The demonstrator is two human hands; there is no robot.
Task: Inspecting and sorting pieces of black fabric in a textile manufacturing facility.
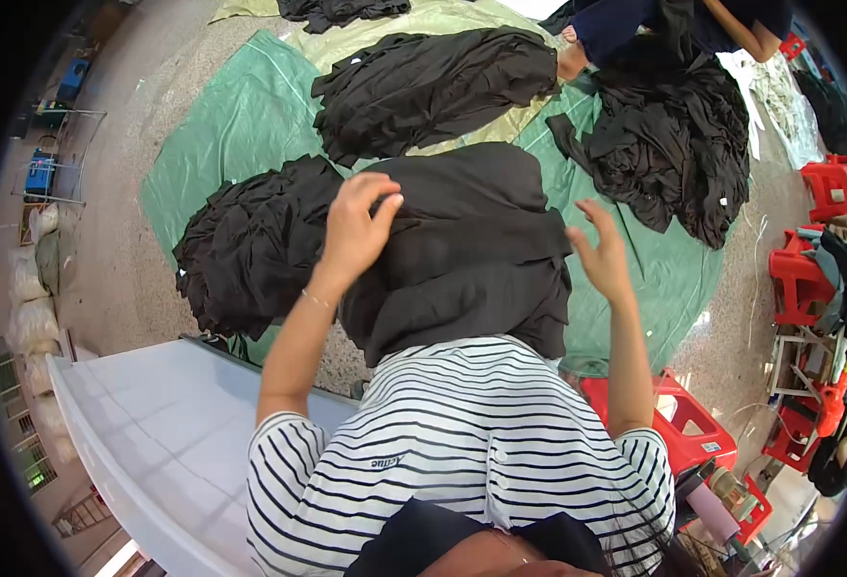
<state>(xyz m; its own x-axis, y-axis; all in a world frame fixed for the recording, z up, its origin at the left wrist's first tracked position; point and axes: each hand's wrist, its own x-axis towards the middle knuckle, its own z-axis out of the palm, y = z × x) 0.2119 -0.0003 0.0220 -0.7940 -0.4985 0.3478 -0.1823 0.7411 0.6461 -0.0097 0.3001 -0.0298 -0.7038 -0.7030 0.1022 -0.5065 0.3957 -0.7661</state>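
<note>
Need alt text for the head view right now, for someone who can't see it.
The left hand grips a black garment held up in front of a striped shirt, while the right hand hangs open beside it. Below, black clothing piles lie on a green tarp.

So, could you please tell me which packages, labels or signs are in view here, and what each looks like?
Pale sacks: stacked at the left edge, bulging, whitish.
Small white tags: specks on the black garment piles, too small to make out.
Chest mark: on the striped shirt, short dark lettering.
No screens or signs in view.
</note>
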